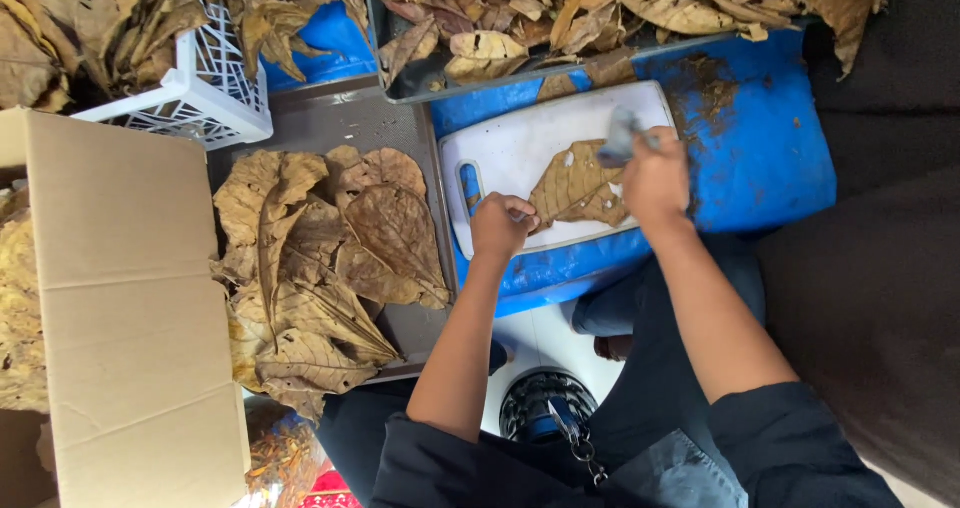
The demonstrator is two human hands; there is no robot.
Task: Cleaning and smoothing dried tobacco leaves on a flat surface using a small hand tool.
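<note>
We saw a big plain brown cardboard box (130,298) filling the left edge of the view, its flaps shut and unmarked as far as we could tell. Beside it lay a grey tray (345,123) heaped with dry brown leaves (320,268), and at its upper left corner stood a white lattice crate (205,93), also stuffed with leaves. A blue surface (770,158) carried the white cutting board (520,148), whose handle slot sat at its left end, near the tray's edge. A second heap of leaves (560,8) ran along the top edge of the view, in a dark tray behind the board. On the middle of the board lay a single dried leaf (575,183), torn with holes. Our left hand (500,226) rested at the board's lower edge, fingers curled and pinching the leaf's near tip, pressing it to the board. Our right hand (655,178) was at the leaf's right side, fingers clenched around a small grey object (622,136); it was blurred, so we could not tell what it was. It touched the leaf's upper right edge.
</note>
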